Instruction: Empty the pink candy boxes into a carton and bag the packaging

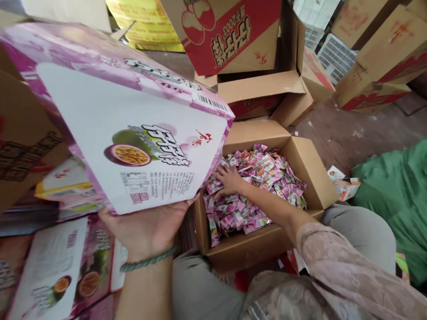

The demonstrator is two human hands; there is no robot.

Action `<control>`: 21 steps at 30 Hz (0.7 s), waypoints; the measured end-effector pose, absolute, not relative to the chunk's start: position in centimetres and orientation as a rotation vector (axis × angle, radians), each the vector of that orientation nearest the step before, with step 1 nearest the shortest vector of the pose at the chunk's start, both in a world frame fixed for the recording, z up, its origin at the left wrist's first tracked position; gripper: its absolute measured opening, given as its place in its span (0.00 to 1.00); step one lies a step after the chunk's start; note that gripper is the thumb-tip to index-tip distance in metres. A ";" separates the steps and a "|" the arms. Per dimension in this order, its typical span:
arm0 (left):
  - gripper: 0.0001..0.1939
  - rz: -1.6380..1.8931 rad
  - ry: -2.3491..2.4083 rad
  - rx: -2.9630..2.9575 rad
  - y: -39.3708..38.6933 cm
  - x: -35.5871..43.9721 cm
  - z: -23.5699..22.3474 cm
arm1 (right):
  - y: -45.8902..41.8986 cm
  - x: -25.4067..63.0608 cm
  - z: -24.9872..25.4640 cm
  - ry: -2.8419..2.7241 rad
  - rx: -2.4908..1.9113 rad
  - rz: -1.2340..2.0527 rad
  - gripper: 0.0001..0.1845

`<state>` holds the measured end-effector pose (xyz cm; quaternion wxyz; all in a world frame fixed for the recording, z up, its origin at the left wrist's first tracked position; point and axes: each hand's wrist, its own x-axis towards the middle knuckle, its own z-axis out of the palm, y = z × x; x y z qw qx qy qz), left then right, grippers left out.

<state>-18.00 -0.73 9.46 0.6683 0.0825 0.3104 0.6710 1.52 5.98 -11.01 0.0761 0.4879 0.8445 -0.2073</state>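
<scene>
My left hand (147, 226) holds up a pink and white printed carton (126, 133) from below, palm under its near edge, tilted toward me. My right hand (229, 178) reaches into an open brown cardboard box (310, 173) and rests palm down on a heap of small pink wrapped candies (260, 178), fingers spread and partly sunk among them. A green bracelet (147, 262) circles my left wrist.
More pink printed cartons (63, 271) lie stacked at lower left. Brown boxes with red print (233, 35) stand behind, others (376, 75) at right. A green bag (396, 195) sits at right, white crates (330, 49) at the top. My knees are below.
</scene>
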 end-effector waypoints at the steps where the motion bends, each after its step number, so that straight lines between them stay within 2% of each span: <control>1: 0.30 1.507 0.687 0.176 -0.7 -18.0 9.1 | 5.4 2.9 -10.9 2.588 1.513 -0.586 0.56; 4: 0.31 1.504 0.679 0.159 -0.6 -17.7 8.3 | 3.5 7.9 -11.1 2.590 1.633 -0.491 0.54; 8: 0.31 1.497 0.760 0.161 -0.5 -17.1 8.4 | 2.3 12.7 -11.7 2.522 1.672 -0.361 0.41; 11: 0.31 1.485 0.872 0.184 -0.4 -16.6 9.1 | 2.2 14.4 -11.8 2.461 1.727 -0.289 0.34; 16: 0.34 1.454 0.924 0.293 0.0 -16.6 9.2 | 2.0 17.8 -11.1 2.249 1.913 -0.255 0.30; 21: 0.32 1.453 0.874 0.361 -0.3 -17.1 9.0 | 0.1 22.3 -9.2 1.964 2.042 -0.221 0.28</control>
